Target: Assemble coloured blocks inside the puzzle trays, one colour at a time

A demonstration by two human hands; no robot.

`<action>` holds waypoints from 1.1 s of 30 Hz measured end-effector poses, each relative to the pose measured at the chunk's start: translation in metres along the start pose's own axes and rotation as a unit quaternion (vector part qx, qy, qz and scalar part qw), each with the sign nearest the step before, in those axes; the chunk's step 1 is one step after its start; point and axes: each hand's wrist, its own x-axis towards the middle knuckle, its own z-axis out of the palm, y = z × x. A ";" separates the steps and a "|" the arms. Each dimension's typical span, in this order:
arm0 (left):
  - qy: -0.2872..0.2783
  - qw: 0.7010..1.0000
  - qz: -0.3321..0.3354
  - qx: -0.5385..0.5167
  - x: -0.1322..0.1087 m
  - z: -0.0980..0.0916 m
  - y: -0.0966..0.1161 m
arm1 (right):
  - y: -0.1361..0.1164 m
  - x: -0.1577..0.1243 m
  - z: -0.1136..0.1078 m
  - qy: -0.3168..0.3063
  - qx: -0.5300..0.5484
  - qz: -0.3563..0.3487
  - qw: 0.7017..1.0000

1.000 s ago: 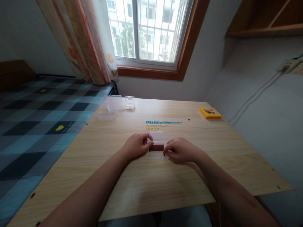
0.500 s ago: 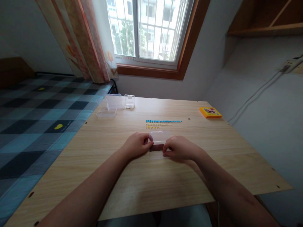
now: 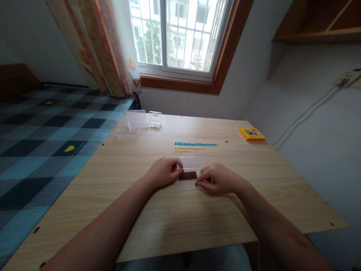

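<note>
A clear plastic box [image 3: 186, 185] lies on the table in front of me with its clear lid [image 3: 191, 162] folded open on the far side. Inside the box rests a dark brown strip or row of pieces [image 3: 188, 175]. My left hand [image 3: 165, 171] is closed on the box's left edge, thumb near the brown strip. At the right side of the box is my right hand [image 3: 216, 178], its fingers curled together with the tips over the box's right part. Whatever those fingertips may hold is too small to see.
Beyond the box, small blue pieces [image 3: 196, 144] and yellowish pieces [image 3: 182, 150] lie in rows. Clear containers [image 3: 138, 120] and a small clear box [image 3: 155, 119] stand at the back left. An orange-yellow box [image 3: 252, 134] sits back right. A checkered bed [image 3: 56, 150] adjoins the left.
My right hand has shifted slightly right, off the brown strip's right end, so more of the strip shows. My left hand keeps its hold on the box.
</note>
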 end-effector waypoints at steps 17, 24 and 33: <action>0.001 1.000 0.007 0.000 -0.001 -0.001 0.004 | 0.006 0.004 0.001 0.031 -0.124 0.075 0.989; -0.002 1.000 0.004 -0.001 -0.002 -0.001 0.005 | 0.008 0.001 0.002 0.056 -0.118 0.068 0.989; 0.000 1.000 0.011 -0.001 -0.001 0.000 0.004 | 0.007 0.004 0.005 0.036 -0.125 0.088 0.988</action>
